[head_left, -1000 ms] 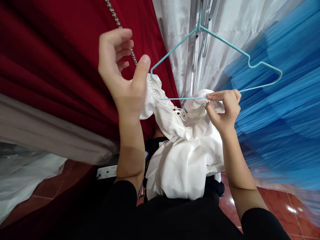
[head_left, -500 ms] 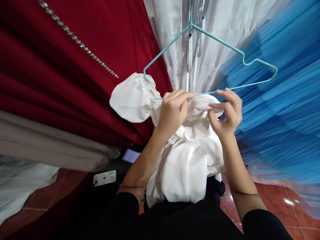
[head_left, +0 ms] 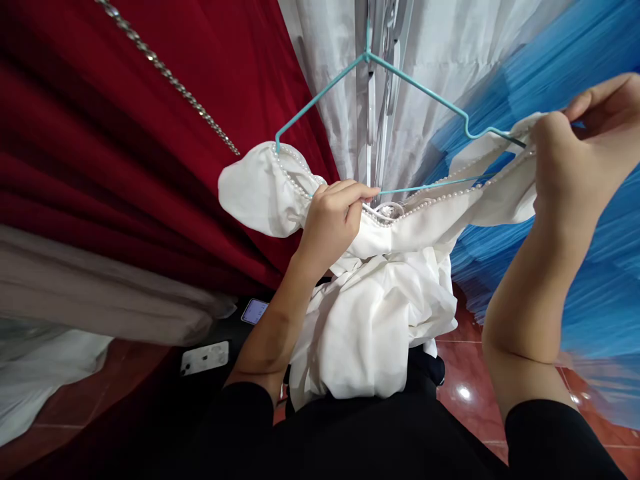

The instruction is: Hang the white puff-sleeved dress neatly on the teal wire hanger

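Note:
A white dress (head_left: pixel 373 320) with a pearl-trimmed neckline lies bunched in front of me. Its left puffed sleeve is over the left end of a light blue hanger (head_left: pixel 415 89). My left hand (head_left: pixel 334 220) is closed around the hanger's bottom bar and the dress fabric near the neckline. Out at the right, my right hand (head_left: pixel 583 150) pinches the other sleeve, stretched over the hanger's right end. That end of the hanger is hidden inside the fabric. White cord or straps show within the neckline.
Red drapery (head_left: pixel 210 80) hangs at left with a beaded strand (head_left: pixel 170 75) before it. Blue tulle (head_left: pixel 520 260) fills the right side. White curtains (head_left: pixel 450 40) and metal poles stand behind. Two phones, one white (head_left: pixel 205 358), one with a lit screen (head_left: pixel 254 311), rest on a dark surface.
My right hand has moved right and up, drawing the right sleeve over the hanger's right end. The neckline is now spread along the bottom bar. My left hand keeps its hold.

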`<state>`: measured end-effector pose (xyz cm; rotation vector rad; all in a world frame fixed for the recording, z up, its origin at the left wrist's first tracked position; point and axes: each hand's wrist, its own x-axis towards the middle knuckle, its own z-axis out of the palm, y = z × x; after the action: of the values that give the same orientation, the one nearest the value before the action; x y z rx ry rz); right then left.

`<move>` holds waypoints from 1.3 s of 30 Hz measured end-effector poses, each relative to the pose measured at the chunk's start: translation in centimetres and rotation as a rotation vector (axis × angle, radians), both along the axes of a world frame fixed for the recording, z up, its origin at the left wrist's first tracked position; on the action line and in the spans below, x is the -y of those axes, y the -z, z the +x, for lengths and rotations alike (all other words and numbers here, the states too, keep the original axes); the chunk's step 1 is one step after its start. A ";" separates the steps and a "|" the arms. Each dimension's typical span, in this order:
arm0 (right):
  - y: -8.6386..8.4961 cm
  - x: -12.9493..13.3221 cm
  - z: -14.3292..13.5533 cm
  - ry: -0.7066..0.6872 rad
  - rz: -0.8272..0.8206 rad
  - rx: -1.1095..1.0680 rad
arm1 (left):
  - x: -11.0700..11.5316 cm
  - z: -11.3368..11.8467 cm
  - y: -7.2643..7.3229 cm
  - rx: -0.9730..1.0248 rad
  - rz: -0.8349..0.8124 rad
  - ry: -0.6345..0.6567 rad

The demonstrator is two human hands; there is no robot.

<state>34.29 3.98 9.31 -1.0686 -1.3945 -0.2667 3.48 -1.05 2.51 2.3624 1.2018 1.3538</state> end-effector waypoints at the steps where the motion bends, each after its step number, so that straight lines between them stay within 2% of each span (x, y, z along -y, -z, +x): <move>1: -0.7 0.1 -1.2 -0.026 0.000 0.024 | -0.1 0.0 0.0 -0.006 -0.005 0.000; 6: -2.1 2.4 -5.7 -0.161 -0.216 0.143 | -0.3 -0.5 0.5 -0.034 0.001 -0.040; 7: -2.1 3.1 -6.3 -0.168 -0.210 0.148 | -0.3 -0.6 0.6 -0.039 0.010 -0.052; 10: -1.3 4.5 -8.1 -0.211 -0.012 0.071 | -0.4 -0.6 0.8 -0.035 0.036 -0.049; 12: 0.5 4.5 -9.5 -0.308 -0.015 0.148 | -0.5 -0.5 0.9 -0.028 0.048 -0.037; 15: 5.0 3.6 -11.5 -0.403 -0.254 0.422 | -0.6 -0.4 1.2 -0.041 0.042 -0.057; 18: 9.3 3.2 -12.9 -0.280 -0.231 0.506 | -0.8 -0.3 2.1 -0.024 0.055 -0.074; 20: 10.8 3.5 -13.4 -0.220 -0.152 0.504 | -0.9 -0.2 2.9 0.031 0.113 -0.074; 23: 10.8 4.3 -13.8 -0.248 -0.106 0.433 | -1.2 -0.3 3.9 0.153 0.228 -0.110; 27: 10.1 4.3 -14.2 -0.286 -0.154 0.383 | -2.1 -1.9 3.8 0.344 0.326 -0.424; 29: 10.3 3.9 -14.1 -0.290 -0.147 0.387 | -2.8 -3.4 3.2 0.383 0.401 -0.528; 32: 10.6 3.6 -13.7 -0.292 -0.134 0.403 | -4.2 -5.5 2.5 0.384 0.503 -0.498; 34: 10.6 3.4 -13.2 -0.282 -0.129 0.420 | -5.3 -6.7 2.0 0.412 0.512 -0.452; 37: 10.7 3.2 -12.6 -0.270 -0.100 0.427 | -6.8 -8.4 1.2 0.523 0.398 -0.441; 39: 10.7 2.9 -12.3 -0.273 -0.096 0.429 | -7.6 -9.8 0.9 0.602 0.329 -0.491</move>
<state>21.96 1.05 -1.42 -0.9149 -1.9357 -0.2388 -6.29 6.52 1.59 1.6349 1.4827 2.3507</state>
